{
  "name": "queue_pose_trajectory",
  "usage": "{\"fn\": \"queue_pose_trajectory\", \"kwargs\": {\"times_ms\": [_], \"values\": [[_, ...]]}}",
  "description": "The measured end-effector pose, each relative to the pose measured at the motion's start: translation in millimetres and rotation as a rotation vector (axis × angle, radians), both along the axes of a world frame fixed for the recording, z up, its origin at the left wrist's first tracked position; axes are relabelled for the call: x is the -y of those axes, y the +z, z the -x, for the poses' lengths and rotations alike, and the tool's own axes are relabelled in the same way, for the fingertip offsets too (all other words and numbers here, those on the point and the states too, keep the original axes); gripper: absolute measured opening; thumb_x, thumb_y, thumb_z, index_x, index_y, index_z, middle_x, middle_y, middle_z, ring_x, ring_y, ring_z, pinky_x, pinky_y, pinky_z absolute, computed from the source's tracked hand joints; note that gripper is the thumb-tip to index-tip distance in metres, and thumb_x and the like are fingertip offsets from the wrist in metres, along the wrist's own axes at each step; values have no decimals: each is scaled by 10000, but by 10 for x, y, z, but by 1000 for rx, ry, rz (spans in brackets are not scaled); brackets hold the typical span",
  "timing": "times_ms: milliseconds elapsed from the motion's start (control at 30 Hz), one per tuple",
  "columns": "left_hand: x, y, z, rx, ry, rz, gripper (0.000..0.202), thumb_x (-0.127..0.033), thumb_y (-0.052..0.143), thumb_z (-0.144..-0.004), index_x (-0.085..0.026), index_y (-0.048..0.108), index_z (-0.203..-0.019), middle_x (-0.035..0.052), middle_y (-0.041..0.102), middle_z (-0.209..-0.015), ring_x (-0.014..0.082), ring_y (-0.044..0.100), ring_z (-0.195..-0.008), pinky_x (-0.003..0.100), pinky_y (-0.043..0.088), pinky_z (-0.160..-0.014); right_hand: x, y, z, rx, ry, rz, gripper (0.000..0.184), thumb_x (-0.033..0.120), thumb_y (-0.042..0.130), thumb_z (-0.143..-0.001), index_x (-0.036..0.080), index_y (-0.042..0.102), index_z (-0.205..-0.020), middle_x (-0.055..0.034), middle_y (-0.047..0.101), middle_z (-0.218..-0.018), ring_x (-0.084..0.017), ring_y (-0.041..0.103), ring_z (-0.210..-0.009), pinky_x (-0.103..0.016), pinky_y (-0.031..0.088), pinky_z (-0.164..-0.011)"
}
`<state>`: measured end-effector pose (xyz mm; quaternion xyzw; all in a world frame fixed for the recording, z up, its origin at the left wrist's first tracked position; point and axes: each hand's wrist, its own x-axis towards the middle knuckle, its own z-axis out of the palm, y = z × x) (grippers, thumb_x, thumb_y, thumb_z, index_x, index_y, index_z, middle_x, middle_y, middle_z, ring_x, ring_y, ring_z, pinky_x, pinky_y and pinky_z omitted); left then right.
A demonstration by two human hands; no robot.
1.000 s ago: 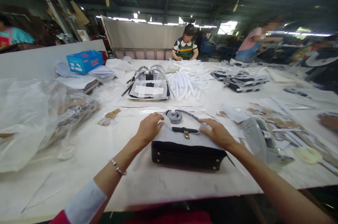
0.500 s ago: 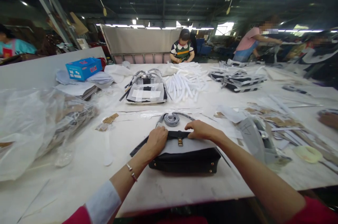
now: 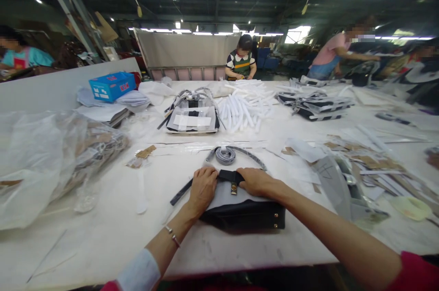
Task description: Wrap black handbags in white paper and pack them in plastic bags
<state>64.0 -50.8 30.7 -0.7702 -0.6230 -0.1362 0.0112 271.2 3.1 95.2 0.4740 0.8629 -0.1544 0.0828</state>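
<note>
A black handbag (image 3: 247,215) lies in front of me on the white table, its base with gold studs facing me and a pale grey sheet over its upper part. My left hand (image 3: 204,186) grips the bag's left upper edge, fingers curled over it. On the other side of the gold clasp (image 3: 233,188), my right hand (image 3: 255,181) is closed on the top edge beside the black strap tab (image 3: 228,175). Both hands' fingertips are partly hidden. Behind the bag, a coiled grey wrapped strap (image 3: 225,156) rests inside the loop of its handle (image 3: 252,154).
Another wrapped bag (image 3: 192,117) and a pile of white tubes (image 3: 240,110) lie farther back. Clear plastic bags (image 3: 34,167) spread at left, near a blue box (image 3: 112,86). Cardboard scraps (image 3: 373,161) and stacked bags (image 3: 318,106) are at right. A co-worker (image 3: 240,60) sits opposite.
My right hand has moved slightly down and left, closer to the clasp. The bag's top edge is shifted and its flap tilts more toward me; the view has turned slightly left.
</note>
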Motion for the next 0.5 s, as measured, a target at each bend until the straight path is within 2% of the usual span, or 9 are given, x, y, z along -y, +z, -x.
{"fn": "queue_pose_trajectory", "kwargs": {"times_ms": [100, 167, 367, 500], "values": [[-41, -32, -9, 0, -19, 11, 274, -167, 454, -931, -236, 606, -1149, 56, 627, -1204, 207, 510, -1170, 402, 346, -1045, 131, -87, 26, 48, 58, -160, 386, 195, 430, -904, 148, 535, -1272, -177, 698, -1061, -311, 682, -933, -377, 471, -753], [-68, -42, -16, -13, -34, 25, 244, -179, 466, -926, -233, 615, -1111, 50, 642, -1166, 206, 523, -1150, 396, 342, -1045, 145, -146, 30, 59, 74, -207, 378, 169, 411, -911, 162, 520, -1273, -167, 699, -1038, -302, 681, -913, -363, 459, -732], [-78, -24, -41, -48, -18, 38, 227, -235, 445, -946, -215, 594, -1116, 62, 645, -1119, 229, 538, -1114, 406, 336, -1034, 37, -252, 30, 85, -35, -235, 308, 201, 481, -898, 183, 584, -1187, -138, 706, -1049, -288, 655, -968, -341, 439, -762], [-85, 27, -33, -65, -8, 50, 258, -271, 434, -955, -210, 572, -1164, 70, 650, -1115, 237, 553, -1107, 416, 357, -1010, 118, -349, -27, -17, -53, -316, 405, 219, 497, -895, 248, 556, -1295, -91, 687, -1127, -267, 612, -1048, -347, 419, -841]]}}
